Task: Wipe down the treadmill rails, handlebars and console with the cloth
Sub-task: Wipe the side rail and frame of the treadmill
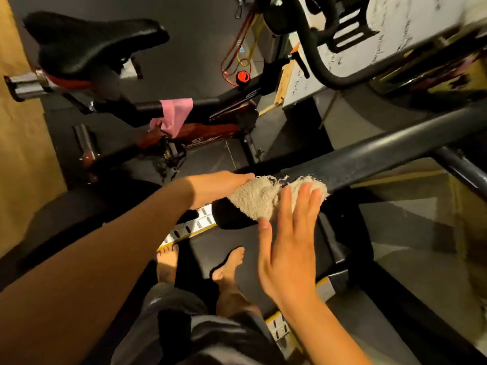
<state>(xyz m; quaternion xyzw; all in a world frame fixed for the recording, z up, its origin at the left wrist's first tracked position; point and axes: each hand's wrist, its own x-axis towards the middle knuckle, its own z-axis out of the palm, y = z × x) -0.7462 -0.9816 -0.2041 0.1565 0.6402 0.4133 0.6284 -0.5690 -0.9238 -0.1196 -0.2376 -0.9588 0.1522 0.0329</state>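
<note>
Past the cloth [263, 197] the handrail [382, 156] runs bare to a crossing strut [463, 171]; an exercise bike [205, 127] stands close beyond.

L hand [221, 187] palm-down, fingertips hidden; R hand [288, 248] flat, fingers straight, slightly spread.

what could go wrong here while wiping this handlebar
1. The right hand only presses the cloth with flat fingers, so the cloth could slide off the handlebar.
2. The cloth's frayed edge may shed threads onto the bar.
3. The bare feet stand on the treadmill deck; leaning sideways to reach might cost balance.
</note>
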